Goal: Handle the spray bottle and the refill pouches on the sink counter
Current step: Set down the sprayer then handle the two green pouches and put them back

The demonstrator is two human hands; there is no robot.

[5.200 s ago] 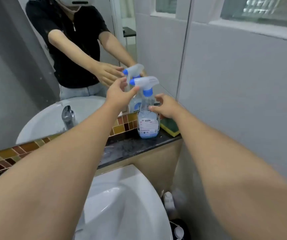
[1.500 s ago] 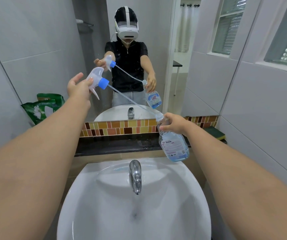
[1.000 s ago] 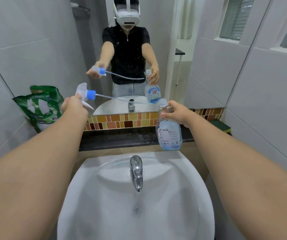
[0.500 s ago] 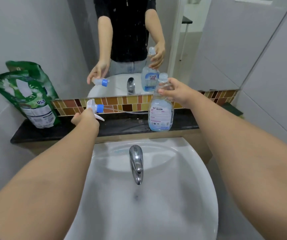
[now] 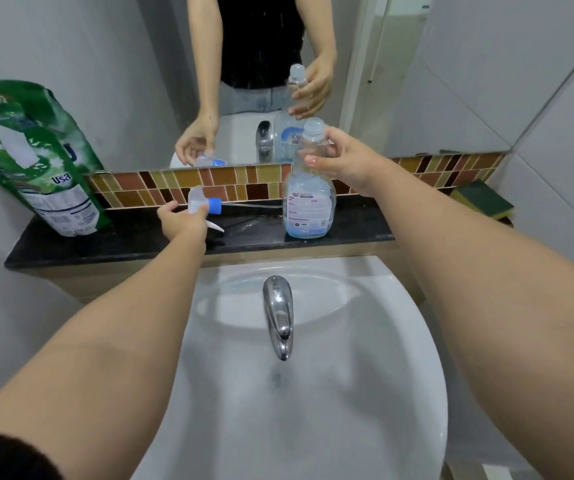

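While my right hand (image 5: 344, 161) held the spray bottle (image 5: 309, 199) by its neck, fingers curled round it, the bottle stood upright on the black counter (image 5: 140, 240). A moment before, I had it up in the air over the sink (image 5: 313, 393); now it was down, just right of the tap (image 5: 278, 317) and behind it. Its top was open, with no sprayer on it.

My left hand (image 5: 181, 220) gripped the spray head (image 5: 206, 204), low over the counter, left of the bottle. I had carried it high before, so it had come down too. Its thin tube (image 5: 251, 204) reached toward the bottle. I could not tell if the head was touching the counter yet.

The green refill pouch (image 5: 36, 168) leaned on the wall, well to the left of the bottle.

I think the bottle was ready to be filled. Next I would let go of the head and reach for the pouch.
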